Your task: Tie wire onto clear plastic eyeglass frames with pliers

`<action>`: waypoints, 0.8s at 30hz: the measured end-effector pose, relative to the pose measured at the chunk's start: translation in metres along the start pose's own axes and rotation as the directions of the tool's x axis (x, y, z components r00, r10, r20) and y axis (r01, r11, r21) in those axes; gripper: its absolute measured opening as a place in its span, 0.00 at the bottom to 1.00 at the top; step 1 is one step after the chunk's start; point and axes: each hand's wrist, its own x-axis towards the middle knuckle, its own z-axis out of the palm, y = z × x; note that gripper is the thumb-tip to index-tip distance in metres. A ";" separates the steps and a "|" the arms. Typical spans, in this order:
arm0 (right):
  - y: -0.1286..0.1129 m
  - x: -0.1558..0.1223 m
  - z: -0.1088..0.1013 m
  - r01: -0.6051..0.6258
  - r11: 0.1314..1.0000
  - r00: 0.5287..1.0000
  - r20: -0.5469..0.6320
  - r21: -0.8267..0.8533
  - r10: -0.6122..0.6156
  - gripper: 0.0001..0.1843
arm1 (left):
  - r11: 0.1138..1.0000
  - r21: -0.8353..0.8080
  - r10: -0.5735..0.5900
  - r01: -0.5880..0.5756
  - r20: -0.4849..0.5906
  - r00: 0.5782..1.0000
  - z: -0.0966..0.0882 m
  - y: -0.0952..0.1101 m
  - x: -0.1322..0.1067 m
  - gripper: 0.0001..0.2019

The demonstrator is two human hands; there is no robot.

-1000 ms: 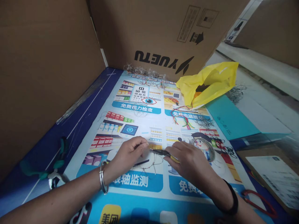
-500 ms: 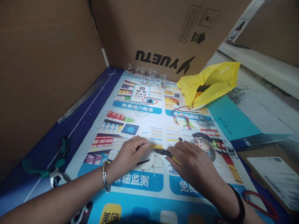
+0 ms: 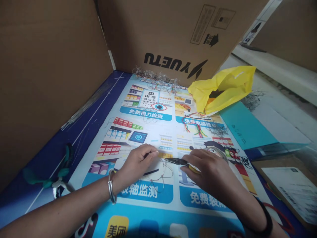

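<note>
My left hand (image 3: 141,162) is closed in a pinch, thumb against fingers, over the middle of the printed poster. From its fingertips hangs a thin wire (image 3: 163,175) bent into loose loops, with small twisted or knotted spots along it. My right hand (image 3: 208,172) is wrapped round the yellow handle of a pair of pliers (image 3: 177,161). The dark jaws point left at the left fingertips, a short gap away. Whether the jaw tips touch the wire is too small to tell.
Teal-handled pliers (image 3: 61,178) lie at left, near a bundle of straight wires (image 3: 81,110). Wire pieces (image 3: 158,77) are heaped by the cardboard wall (image 3: 123,36). A yellow bag (image 3: 228,89), coloured cords (image 3: 195,127), black loops (image 3: 237,157) and a teal folder (image 3: 247,127) are at right.
My right hand has drawn the pliers a little to the right, away from my left fingertips. My left hand has stayed nearly still, keeping its pinch on the wire.
</note>
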 end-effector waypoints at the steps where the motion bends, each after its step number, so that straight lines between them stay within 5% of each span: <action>1: 0.000 -0.001 -0.001 0.000 1.000 1.000 0.017 0.001 0.000 0.06 | 1.000 0.001 -0.004 0.004 -0.001 1.000 0.000 0.000 0.000 0.10; 10: -0.005 0.001 0.006 -0.012 1.000 0.994 0.112 -0.005 0.013 0.06 | 0.999 0.029 -0.024 0.024 -0.002 1.000 -0.001 0.001 -0.001 0.10; 24: -0.004 0.001 0.011 0.014 1.000 0.998 0.062 -0.018 -0.013 0.04 | 0.998 0.033 -0.054 0.054 0.009 0.998 -0.001 0.002 0.000 0.10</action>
